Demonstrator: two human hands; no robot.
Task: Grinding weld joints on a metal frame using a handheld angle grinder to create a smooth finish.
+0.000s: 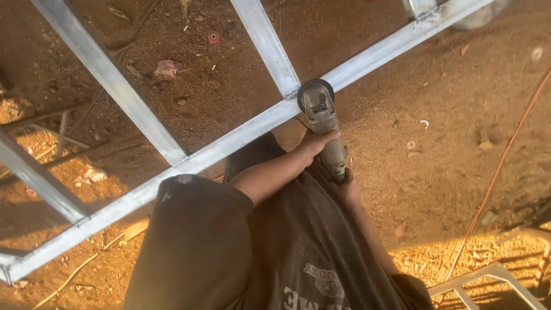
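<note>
Hands: left hand (317,142) and right hand (348,189) both closed round grinder (324,123).
Grinder: disc on frame (229,143) joint, above dirt ground (436,115).
Risk: disc may snag the joint and kick back toward the body close behind.

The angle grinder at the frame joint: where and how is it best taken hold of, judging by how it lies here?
Probably along its long grey body, from the rear end. The angle grinder points away from the person, its disc on the metal frame joint, so the body is the free part. The left hand wraps it mid-body and the right hand takes the tail, both clear of the disc.
</note>
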